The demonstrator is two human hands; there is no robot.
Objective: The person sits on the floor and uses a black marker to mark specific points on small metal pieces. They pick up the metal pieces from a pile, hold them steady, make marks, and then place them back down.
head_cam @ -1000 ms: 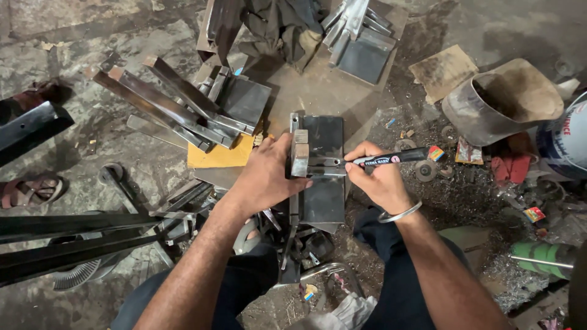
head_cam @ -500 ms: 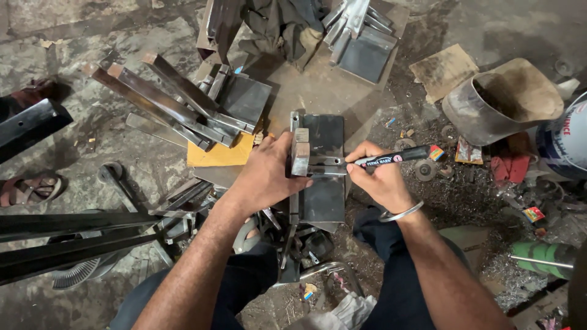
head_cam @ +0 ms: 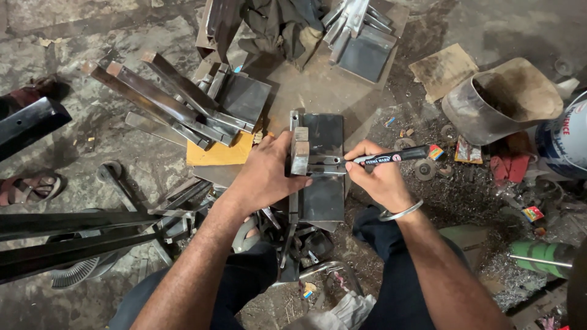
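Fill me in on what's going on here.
A person sits on a workshop floor with a dark metal plate in front of them. The left hand presses a small metal block down on the plate, while the right hand holds a black marker with its tip at the plate beside the block. Stacked metal bars lie to the left and a worn bucket sits to the right.

The marker [head_cam: 391, 156] is black with a white band and a red-and-yellow end. The plate [head_cam: 323, 177] under it is dark grey steel. To its left lies a yellow-orange sheet [head_cam: 219, 153]. On the right, a rusty brown bucket [head_cam: 501, 98]; near right, what looks like a green cylinder [head_cam: 541, 253].
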